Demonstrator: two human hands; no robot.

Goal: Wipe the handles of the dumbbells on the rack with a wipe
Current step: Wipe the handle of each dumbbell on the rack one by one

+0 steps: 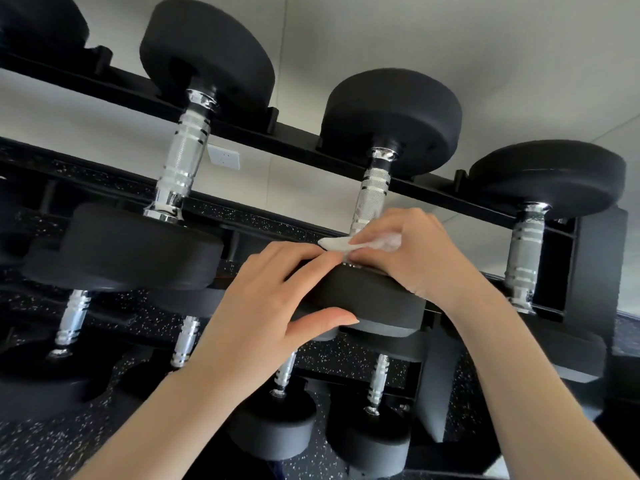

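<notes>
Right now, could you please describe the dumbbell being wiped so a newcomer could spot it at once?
On the black rack's top shelf sit three fully visible dumbbells; take the middle dumbbell. Only its handle has a white wipe wrapped round its lower end.

no readable text, labels, numbers (none legible)

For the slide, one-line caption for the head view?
Right hand wipes middle dumbbell's handle with a wipe; left hand steadies its near head.

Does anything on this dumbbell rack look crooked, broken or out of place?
Nothing stands out. The dumbbells sit in line on the rack, and the right hand holds the wipe at the middle dumbbell's handle.
</notes>
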